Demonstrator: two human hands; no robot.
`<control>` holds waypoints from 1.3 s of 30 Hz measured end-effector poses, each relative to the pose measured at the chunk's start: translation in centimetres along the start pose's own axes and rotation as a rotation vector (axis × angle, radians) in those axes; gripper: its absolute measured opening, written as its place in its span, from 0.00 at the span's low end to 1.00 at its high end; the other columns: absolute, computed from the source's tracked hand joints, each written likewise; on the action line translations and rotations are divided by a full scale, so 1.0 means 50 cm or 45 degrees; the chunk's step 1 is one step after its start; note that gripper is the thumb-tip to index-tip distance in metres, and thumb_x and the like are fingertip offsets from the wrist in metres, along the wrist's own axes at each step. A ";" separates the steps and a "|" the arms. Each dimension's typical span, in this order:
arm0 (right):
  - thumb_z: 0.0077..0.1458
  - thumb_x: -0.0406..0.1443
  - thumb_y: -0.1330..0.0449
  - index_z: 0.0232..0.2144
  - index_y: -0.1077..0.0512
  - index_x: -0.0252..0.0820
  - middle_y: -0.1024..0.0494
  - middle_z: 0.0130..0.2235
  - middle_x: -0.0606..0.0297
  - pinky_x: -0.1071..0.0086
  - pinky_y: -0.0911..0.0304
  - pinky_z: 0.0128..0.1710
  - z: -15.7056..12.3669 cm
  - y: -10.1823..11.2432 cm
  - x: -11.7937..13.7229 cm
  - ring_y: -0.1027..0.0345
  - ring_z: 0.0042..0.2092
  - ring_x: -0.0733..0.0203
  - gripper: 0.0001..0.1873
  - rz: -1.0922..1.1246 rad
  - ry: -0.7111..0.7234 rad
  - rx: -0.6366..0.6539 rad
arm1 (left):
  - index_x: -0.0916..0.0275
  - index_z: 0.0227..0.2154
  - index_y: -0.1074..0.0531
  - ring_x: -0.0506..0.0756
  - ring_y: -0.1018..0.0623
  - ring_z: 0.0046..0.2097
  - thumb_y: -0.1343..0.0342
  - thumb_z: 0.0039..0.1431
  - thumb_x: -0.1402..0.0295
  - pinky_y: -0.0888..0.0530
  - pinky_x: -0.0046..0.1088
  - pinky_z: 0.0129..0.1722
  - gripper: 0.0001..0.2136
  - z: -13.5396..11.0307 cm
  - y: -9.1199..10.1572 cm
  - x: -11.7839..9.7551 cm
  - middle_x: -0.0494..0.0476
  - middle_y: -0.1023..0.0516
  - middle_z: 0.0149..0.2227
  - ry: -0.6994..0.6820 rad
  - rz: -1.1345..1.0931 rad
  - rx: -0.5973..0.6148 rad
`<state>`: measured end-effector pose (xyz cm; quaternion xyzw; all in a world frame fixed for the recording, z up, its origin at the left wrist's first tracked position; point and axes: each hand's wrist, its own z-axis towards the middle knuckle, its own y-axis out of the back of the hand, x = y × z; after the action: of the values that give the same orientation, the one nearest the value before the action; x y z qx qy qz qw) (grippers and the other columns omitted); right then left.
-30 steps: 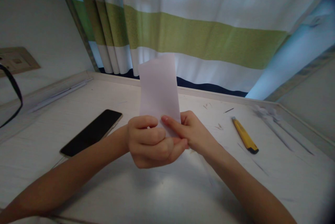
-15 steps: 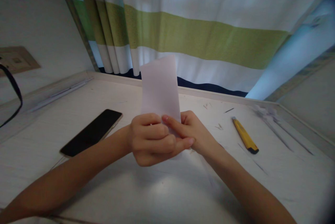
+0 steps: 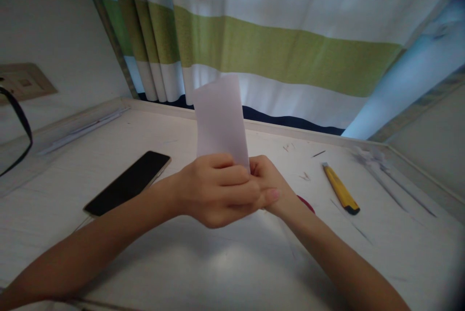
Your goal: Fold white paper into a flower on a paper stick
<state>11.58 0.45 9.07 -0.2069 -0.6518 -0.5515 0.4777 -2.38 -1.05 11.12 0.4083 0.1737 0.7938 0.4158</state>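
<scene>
A pale lilac sheet of paper (image 3: 220, 119) stands upright above the white table (image 3: 225, 262), held at its lower end by both hands. My left hand (image 3: 214, 190) is closed over the paper's bottom edge, its fingers wrapped across the front. Behind it, my right hand (image 3: 271, 187) grips the same lower edge, mostly covered by the left hand. A small dark red thing (image 3: 307, 203) peeks out from under my right wrist; I cannot make out what it is.
A black phone (image 3: 129, 182) lies face up at the left. A yellow utility knife (image 3: 340, 189) lies at the right, with thin scraps beside it. A striped green and white curtain (image 3: 283, 49) hangs behind the table's far rim. A black strap (image 3: 18, 129) hangs at far left.
My left hand slid to the right across the paper's lower edge, covering my right index finger. The paper tilted slightly. A dark red thing came into view under my right wrist.
</scene>
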 end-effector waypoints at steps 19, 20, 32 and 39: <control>0.46 0.37 0.49 0.16 0.35 0.36 0.39 0.17 0.70 0.76 0.52 0.19 -0.002 0.020 -0.006 0.47 0.22 0.70 0.13 -0.081 0.104 -0.075 | 0.64 0.23 0.30 0.50 0.29 0.28 0.43 0.48 0.61 0.33 0.26 0.26 0.10 0.006 -0.014 0.002 0.54 0.27 0.27 0.392 -0.212 -0.143; 0.44 0.35 0.49 0.16 0.34 0.36 0.38 0.17 0.69 0.76 0.52 0.19 -0.001 0.021 -0.007 0.46 0.22 0.69 0.11 -0.116 0.114 -0.097 | 0.65 0.24 0.30 0.51 0.29 0.31 0.44 0.48 0.61 0.32 0.27 0.29 0.10 0.008 -0.013 0.000 0.56 0.27 0.30 0.489 -0.310 -0.075; 0.40 0.30 0.51 0.19 0.29 0.37 0.27 0.22 0.63 0.74 0.48 0.23 0.005 0.017 -0.004 0.39 0.23 0.66 0.10 -0.250 0.093 -0.131 | 0.66 0.19 0.36 0.46 0.35 0.27 0.37 0.39 0.66 0.36 0.21 0.23 0.13 0.017 -0.025 -0.014 0.50 0.36 0.28 1.231 -1.206 0.043; 0.42 0.31 0.51 0.14 0.33 0.39 0.34 0.17 0.67 0.74 0.57 0.19 0.012 -0.014 -0.016 0.48 0.20 0.70 0.10 -0.542 0.239 -0.182 | 0.64 0.19 0.39 0.46 0.37 0.25 0.36 0.36 0.61 0.37 0.21 0.23 0.17 0.020 -0.034 -0.034 0.46 0.38 0.23 1.434 -1.120 -0.006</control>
<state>11.14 0.97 8.06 -0.0459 -0.5929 -0.7011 0.3935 -0.17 -1.46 9.85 -0.1724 0.5091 0.6431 0.5454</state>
